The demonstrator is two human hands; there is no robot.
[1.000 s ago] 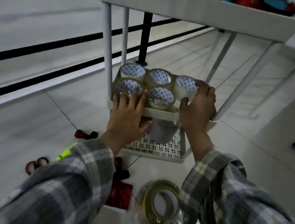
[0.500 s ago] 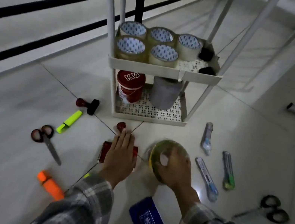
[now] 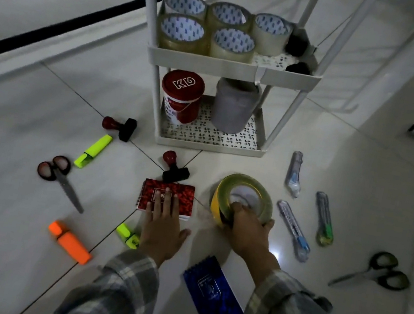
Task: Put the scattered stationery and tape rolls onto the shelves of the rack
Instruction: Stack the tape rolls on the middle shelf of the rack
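Right hand (image 3: 248,232) grips tape roll (image 3: 247,181) by its near rim; left hand (image 3: 163,228) lies flat on notebook (image 3: 186,194); rack (image 3: 229,68) stands directly beyond.

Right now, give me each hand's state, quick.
Left hand: open, fingers flat on the red notebook.
Right hand: gripping the yellow tape roll.

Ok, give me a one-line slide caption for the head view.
Right hand grips the yellow tape roll, left hand rests on the red notebook before the white rack.

I can read "KD" in white on the lid of the red tub (image 3: 183,84). The labels on the red notebook (image 3: 182,197) and the blue notebook (image 3: 213,295) are too blurred for me.
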